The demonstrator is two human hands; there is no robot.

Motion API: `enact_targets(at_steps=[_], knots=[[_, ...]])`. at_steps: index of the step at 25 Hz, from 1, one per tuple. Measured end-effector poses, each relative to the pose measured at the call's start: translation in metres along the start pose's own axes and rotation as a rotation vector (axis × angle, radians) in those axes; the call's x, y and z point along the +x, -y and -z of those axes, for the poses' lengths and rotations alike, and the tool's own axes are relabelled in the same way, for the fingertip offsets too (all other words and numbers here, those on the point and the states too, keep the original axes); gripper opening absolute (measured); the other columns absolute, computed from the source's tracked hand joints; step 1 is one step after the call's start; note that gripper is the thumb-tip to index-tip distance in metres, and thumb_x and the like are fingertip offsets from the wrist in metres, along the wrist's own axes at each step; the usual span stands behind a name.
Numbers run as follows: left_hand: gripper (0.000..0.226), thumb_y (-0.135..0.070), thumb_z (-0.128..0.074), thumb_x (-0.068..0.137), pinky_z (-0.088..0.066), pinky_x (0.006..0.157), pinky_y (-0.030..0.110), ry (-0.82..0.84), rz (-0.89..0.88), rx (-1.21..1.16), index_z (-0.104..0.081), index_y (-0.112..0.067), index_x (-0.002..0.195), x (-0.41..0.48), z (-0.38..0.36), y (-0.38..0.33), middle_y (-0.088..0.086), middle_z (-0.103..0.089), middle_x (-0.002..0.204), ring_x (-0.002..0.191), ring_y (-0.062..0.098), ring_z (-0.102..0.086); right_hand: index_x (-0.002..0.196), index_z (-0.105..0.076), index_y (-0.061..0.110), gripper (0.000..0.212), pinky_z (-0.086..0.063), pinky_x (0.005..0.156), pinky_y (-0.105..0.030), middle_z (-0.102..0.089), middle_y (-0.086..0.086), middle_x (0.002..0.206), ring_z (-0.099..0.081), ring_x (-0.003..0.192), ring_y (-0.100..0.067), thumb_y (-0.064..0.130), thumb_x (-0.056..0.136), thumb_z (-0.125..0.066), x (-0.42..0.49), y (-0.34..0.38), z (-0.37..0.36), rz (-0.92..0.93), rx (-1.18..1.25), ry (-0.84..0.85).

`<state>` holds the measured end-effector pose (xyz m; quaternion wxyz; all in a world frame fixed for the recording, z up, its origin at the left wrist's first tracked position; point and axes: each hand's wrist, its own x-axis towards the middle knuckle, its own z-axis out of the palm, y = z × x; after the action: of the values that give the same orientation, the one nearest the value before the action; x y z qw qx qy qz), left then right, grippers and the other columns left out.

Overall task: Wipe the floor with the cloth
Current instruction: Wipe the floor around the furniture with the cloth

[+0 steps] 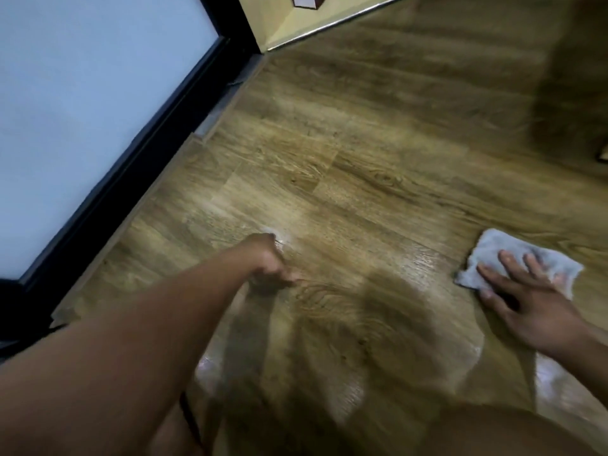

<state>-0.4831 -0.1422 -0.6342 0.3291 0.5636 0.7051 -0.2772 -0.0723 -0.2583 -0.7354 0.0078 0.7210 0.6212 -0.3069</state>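
A grey cloth (493, 255) lies flat on the wood-pattern floor (345, 179) at the right. My right hand (526, 297) presses on it with the fingers spread, covering its near half. My left hand (268, 261) rests on the floor at the centre, knuckles down and fingers curled, with nothing visible in it. Wet, shiny streaks show on the floor between the two hands and nearer to me.
A frosted glass door (82, 110) in a black frame (138, 166) runs along the left. A yellow wall with a metal skirting strip (329, 26) closes the far side. My knee (510, 432) fills the lower right corner.
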Motion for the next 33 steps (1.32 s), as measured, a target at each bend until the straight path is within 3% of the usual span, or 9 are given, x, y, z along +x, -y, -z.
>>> enact_targets(at_steps=[4,8,10,12,18,24,26,29,33], knots=[[0.112,-0.056,-0.088,0.063,-0.040,0.110,0.031,-0.071,0.058,0.024,-0.036,-0.013,0.152,0.021,0.033,0.046,0.010,-0.048,0.150,0.137,0.028,-0.046,0.138,-0.039,0.049,0.057,-0.001,0.117,-0.058,-0.015,0.014,0.158,0.004,0.150,-0.017,0.062,0.083,-0.036,-0.003,0.001,0.001,-0.022,0.016,0.034],[0.147,-0.059,-0.087,0.060,-0.016,0.122,0.054,0.020,0.112,0.039,0.007,-0.004,0.158,0.066,0.000,0.055,0.024,0.007,0.164,0.152,0.040,0.002,0.139,-0.041,0.048,0.069,-0.006,0.121,-0.053,-0.014,0.012,0.156,0.000,0.150,-0.024,0.075,0.077,-0.031,0.009,-0.017,-0.012,-0.071,-0.126,0.046],[0.155,-0.054,-0.089,0.060,-0.013,0.113,0.073,0.009,0.183,0.048,0.026,0.001,0.150,0.076,-0.011,0.048,0.030,0.026,0.157,0.148,0.048,0.017,0.142,-0.033,0.051,0.085,-0.004,0.122,-0.049,-0.011,0.006,0.161,0.003,0.150,-0.029,0.090,0.072,-0.006,0.020,-0.013,-0.011,-0.062,-0.284,0.102],[0.159,-0.053,-0.090,0.059,-0.016,0.107,0.079,0.033,0.161,-0.006,0.030,0.003,0.146,0.081,-0.013,0.049,0.034,0.027,0.155,0.145,0.053,0.018,0.144,-0.022,0.055,0.094,-0.001,0.122,-0.048,-0.005,0.004,0.163,0.014,0.150,-0.026,0.093,0.064,0.009,0.052,0.025,-0.014,0.052,-0.355,0.168],[0.158,-0.040,-0.092,0.062,-0.024,0.105,0.077,0.057,0.207,-0.187,0.039,-0.005,0.142,0.093,-0.017,0.048,0.033,0.043,0.146,0.131,0.075,0.009,0.146,-0.020,0.050,0.088,0.005,0.111,-0.069,0.006,0.011,0.162,0.024,0.147,-0.025,0.093,0.070,-0.017,0.167,0.254,-0.024,0.250,-0.313,0.079],[0.100,-0.027,-0.058,0.098,-0.019,0.106,0.077,-0.080,0.233,-0.375,0.023,-0.005,0.152,0.105,-0.030,0.038,0.035,0.030,0.154,0.136,0.071,0.008,0.148,-0.021,0.044,0.061,0.003,0.107,-0.075,0.000,0.003,0.163,0.014,0.147,-0.039,0.064,0.090,-0.026,0.300,0.471,-0.057,0.447,-0.404,0.148],[0.087,-0.021,-0.043,0.104,-0.020,0.105,0.078,-0.048,0.250,-0.389,0.029,-0.002,0.148,0.104,-0.031,0.036,0.038,0.035,0.148,0.132,0.074,0.008,0.146,-0.030,0.036,0.055,-0.007,0.116,-0.061,-0.021,0.004,0.159,-0.002,0.149,-0.029,0.047,0.092,-0.030,0.342,0.523,-0.056,0.594,-0.448,0.234],[0.093,-0.023,-0.048,0.103,-0.018,0.104,0.079,-0.036,0.219,-0.322,0.030,-0.002,0.148,0.108,-0.028,0.038,0.038,0.034,0.150,0.131,0.076,0.011,0.139,-0.045,0.036,0.052,-0.030,0.108,-0.028,-0.044,0.014,0.141,-0.031,0.141,-0.016,0.028,0.088,-0.049,0.367,0.548,-0.046,0.475,-0.235,0.305],[0.135,-0.040,-0.082,0.078,-0.020,0.105,0.077,0.048,0.165,-0.252,0.028,-0.005,0.150,0.095,-0.021,0.047,0.036,0.030,0.153,0.134,0.073,0.008,0.148,-0.033,0.037,0.064,-0.015,0.119,-0.053,-0.015,-0.005,0.162,-0.005,0.149,-0.037,0.031,0.086,-0.045,0.305,0.427,-0.015,0.455,-0.370,0.231]])
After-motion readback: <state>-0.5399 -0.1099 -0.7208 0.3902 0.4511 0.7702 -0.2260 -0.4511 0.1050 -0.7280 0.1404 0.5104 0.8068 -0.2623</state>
